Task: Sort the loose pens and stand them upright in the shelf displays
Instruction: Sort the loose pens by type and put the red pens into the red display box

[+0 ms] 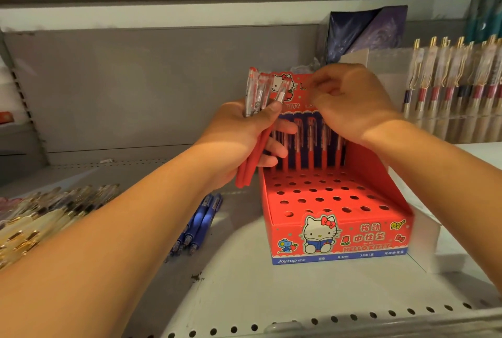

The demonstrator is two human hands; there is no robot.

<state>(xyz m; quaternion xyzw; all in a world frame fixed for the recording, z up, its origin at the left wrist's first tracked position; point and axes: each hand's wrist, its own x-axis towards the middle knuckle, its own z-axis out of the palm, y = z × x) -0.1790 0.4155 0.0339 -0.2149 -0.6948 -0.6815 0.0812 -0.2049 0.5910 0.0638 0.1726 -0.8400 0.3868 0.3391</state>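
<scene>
Red pens point(256, 131), several in a bundle, sit in my left hand point(233, 136). Fingers and thumb are curled round the smooth red barrels. The clear clicker ends point up, just left of the display box point(339, 231).

Standing pens point(312, 144) of the same kind are upright in the box's back row, red below and transparent above.

Box: red printed cardboard with a cartoon cat on the front lip and on the raised back card. The stepped insert is punched with rows of round holes in front of the standing pens.

My right hand point(350, 98) is raised at the top of the back card with the fingers curled. The fingertips are blurred, so I cannot tell whether they pinch anything.

Blue pens point(201, 223) lie flat, side by side, on the shelf point(271, 297) left of the box, partly under my left forearm. Further left is a loose heap of cream pens point(40, 218) with gold clips. At far right, a clear holder point(456, 87) carries more gold-clipped pens upright.

Shelf: pale grey metal, matte, with a line of holes along the front edge and a grey back panel. A glossy dark blue packet point(366, 30) stands behind the box.
</scene>
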